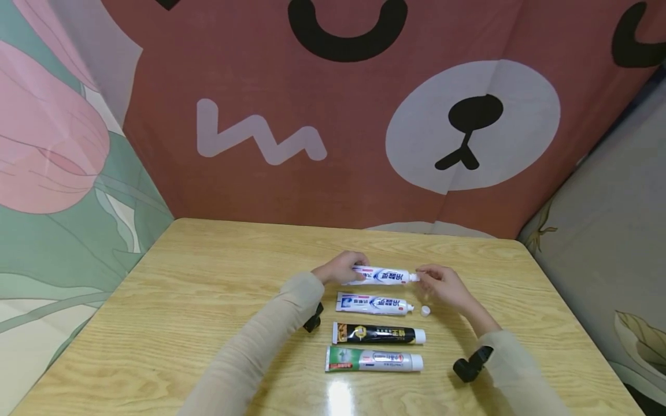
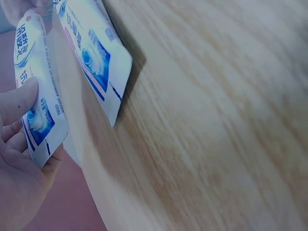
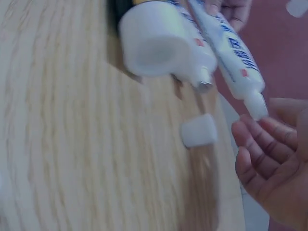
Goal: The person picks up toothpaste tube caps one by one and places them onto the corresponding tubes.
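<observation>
My left hand [image 1: 343, 267] grips a white and blue toothpaste tube [image 1: 385, 276] by its flat end, thumb on top in the left wrist view. At the tube's other end is a white cap [image 3: 256, 106]. My right hand [image 1: 446, 284] is at that cap, its fingertips [image 3: 244, 131] loosely bent right beside it and leaving it in full sight. A matching toothpaste tube [image 1: 372, 303] lies just nearer on the table, its nozzle [image 3: 204, 83] bare. Close to that nozzle sits a loose white cap [image 1: 425, 311].
Nearer me lie a black and gold toothpaste tube [image 1: 377, 333] and a green and silver toothpaste tube [image 1: 374, 359], both with white caps on. They form a row on the wooden table [image 1: 208, 289]. Patterned cloth [image 1: 260, 190] hangs behind the table's far edge.
</observation>
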Action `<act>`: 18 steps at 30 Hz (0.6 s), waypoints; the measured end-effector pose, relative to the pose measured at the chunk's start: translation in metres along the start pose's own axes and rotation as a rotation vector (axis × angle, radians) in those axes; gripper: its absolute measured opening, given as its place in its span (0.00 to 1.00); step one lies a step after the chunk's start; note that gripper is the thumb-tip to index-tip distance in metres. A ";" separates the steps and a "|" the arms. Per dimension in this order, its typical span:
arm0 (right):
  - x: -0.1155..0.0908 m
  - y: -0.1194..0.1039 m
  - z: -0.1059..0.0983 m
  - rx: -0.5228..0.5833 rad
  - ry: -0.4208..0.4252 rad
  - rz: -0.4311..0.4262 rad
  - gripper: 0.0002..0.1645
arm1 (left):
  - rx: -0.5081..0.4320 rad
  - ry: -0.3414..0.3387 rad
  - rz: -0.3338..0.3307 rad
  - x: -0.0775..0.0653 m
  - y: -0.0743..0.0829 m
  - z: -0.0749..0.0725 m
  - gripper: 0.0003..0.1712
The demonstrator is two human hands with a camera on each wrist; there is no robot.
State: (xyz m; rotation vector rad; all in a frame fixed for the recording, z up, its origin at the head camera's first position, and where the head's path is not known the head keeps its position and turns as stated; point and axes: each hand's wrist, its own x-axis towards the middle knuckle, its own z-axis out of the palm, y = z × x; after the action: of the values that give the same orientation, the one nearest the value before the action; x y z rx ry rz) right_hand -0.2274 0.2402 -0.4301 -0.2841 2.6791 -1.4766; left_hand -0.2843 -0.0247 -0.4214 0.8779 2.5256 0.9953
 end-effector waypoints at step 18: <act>-0.004 -0.006 -0.006 0.019 -0.021 -0.027 0.16 | -0.036 -0.019 0.019 -0.003 0.004 -0.003 0.10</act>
State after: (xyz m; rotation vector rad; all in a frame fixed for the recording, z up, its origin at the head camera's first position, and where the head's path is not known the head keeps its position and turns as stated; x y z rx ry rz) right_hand -0.2235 0.2423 -0.4219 -0.3346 2.6539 -1.4972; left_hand -0.2820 -0.0259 -0.4162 0.8988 2.4808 1.0301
